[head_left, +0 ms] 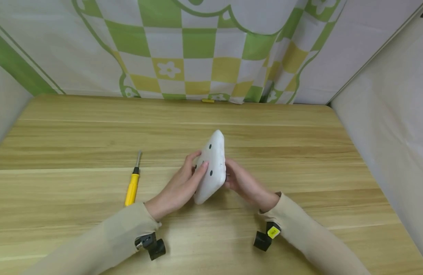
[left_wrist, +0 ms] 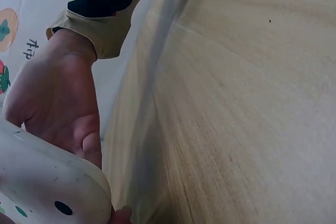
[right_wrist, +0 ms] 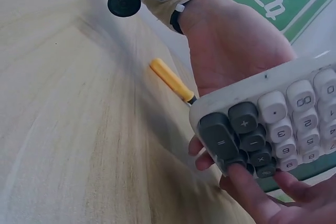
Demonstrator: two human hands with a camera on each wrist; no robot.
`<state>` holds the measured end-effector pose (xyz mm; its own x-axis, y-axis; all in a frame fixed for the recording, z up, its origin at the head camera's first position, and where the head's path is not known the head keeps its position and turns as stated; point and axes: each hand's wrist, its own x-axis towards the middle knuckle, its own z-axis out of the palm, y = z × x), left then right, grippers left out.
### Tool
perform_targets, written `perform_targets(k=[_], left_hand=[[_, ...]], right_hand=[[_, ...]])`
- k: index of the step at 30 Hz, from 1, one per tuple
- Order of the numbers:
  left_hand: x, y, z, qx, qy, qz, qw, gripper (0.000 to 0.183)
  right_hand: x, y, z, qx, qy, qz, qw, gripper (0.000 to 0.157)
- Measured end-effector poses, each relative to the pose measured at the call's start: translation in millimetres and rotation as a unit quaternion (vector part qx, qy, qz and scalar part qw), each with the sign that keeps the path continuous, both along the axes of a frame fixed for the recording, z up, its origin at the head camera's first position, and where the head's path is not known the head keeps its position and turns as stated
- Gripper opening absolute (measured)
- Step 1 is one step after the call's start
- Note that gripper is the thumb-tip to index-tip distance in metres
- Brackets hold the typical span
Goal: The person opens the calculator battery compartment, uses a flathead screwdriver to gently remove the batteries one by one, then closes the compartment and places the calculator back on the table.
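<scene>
A white calculator (head_left: 215, 164) stands tilted on edge above the table, its back with dark round feet facing the left hand. The left hand (head_left: 175, 187) grips it, thumb across the back. At the key side, the right hand (head_left: 246, 185) has curled fingers against the calculator. Dark grey and white keys (right_wrist: 273, 106) show in the right wrist view, where the right fingertips (right_wrist: 244, 182) touch the dark keys along one edge. A thin light line shows beside the right fingers in the head view; what it is I cannot tell. The right thumb is partly hidden.
A yellow-handled screwdriver (head_left: 132, 187) lies on the wooden table (head_left: 77, 145), left of the left forearm. A small yellow piece (head_left: 208, 101) sits at the far edge by the checked green-and-yellow curtain (head_left: 197, 46). Black wrist cameras (head_left: 154, 246) hang under both sleeves.
</scene>
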<state>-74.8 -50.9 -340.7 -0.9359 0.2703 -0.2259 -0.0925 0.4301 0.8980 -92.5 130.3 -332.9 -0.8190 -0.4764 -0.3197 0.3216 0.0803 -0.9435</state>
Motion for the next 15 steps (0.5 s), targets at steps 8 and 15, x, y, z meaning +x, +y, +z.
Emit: perform_targets(k=[8,15], left_hand=[[3.4,1.7,2.0,0.027,-0.019,-0.006,0.9995,0.057],[5.2,-1.3,7.3,0.026,-0.020,-0.026,0.9991,0.058]], right_hand=[[0.1,-4.1,-2.4,-0.050,-0.023,0.041,0.998,0.057],[1.3,-5.2,-6.2,-0.060,-0.024,0.027,0.998,0.060]])
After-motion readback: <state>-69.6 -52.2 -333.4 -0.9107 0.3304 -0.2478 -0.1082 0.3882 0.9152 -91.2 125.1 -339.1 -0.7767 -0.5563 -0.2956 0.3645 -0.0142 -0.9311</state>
